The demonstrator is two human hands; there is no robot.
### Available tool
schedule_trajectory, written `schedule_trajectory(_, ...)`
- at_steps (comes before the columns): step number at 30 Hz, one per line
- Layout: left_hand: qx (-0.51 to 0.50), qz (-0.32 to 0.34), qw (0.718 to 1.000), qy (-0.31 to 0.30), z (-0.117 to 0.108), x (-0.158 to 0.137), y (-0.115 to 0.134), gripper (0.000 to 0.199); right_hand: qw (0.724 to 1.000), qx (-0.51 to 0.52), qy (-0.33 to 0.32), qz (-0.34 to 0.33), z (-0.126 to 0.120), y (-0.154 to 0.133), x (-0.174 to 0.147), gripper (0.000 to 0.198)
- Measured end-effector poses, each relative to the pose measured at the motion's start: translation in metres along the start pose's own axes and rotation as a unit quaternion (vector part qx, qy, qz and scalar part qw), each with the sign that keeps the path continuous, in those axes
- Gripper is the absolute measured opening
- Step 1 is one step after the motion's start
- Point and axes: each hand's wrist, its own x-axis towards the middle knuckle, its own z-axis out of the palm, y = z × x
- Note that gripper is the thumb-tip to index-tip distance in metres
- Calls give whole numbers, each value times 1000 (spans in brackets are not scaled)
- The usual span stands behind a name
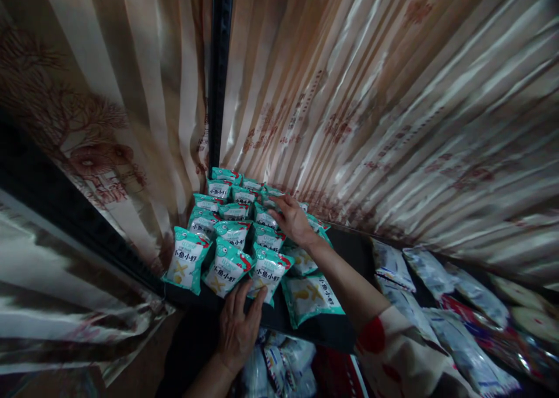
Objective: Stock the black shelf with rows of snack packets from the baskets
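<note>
Teal-and-white snack bags (230, 270) stand in several rows on a dark shelf (205, 300). My left hand (239, 323) is at the shelf's front edge, its fingers apart and resting against the lower part of a front snack bag (269, 273). Over the back rows on the right side reaches my right hand (293, 219), fingers stretched out at the bag tops, with no bag visibly gripped. Below its forearm, one snack bag (311, 296) lies tipped over at the front right. Part of the rows behind the right hand is hidden.
Pleated, printed curtains (332, 107) hang behind and to the left. A dark upright post (219, 72) stands at the back corner. To the right lie silvery packets (467, 343) and other wrapped goods. Clear-wrapped packs (283, 363) sit on a lower level.
</note>
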Motion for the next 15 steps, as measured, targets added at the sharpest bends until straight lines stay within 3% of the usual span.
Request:
schedule_trajectory(3, 1, 2, 1000, -10, -2, 0, 0, 35, 1000, 0, 0, -10, -13, -12, -19, 31)
schedule_trajectory(6, 5, 8, 1000, -12, -3, -1, 0, 36, 995, 4, -103, -5, -19, -22, -35, 27)
schedule_trajectory(8, 10, 8, 1000, -10, -3, -1, 1, 35, 990, 13, -139, 1, -19, -25, -40, 26)
schedule_trajectory(15, 16, 12, 1000, -9, -3, -1, 1, 35, 993, 73, -83, 37, -12, -14, -28, 12)
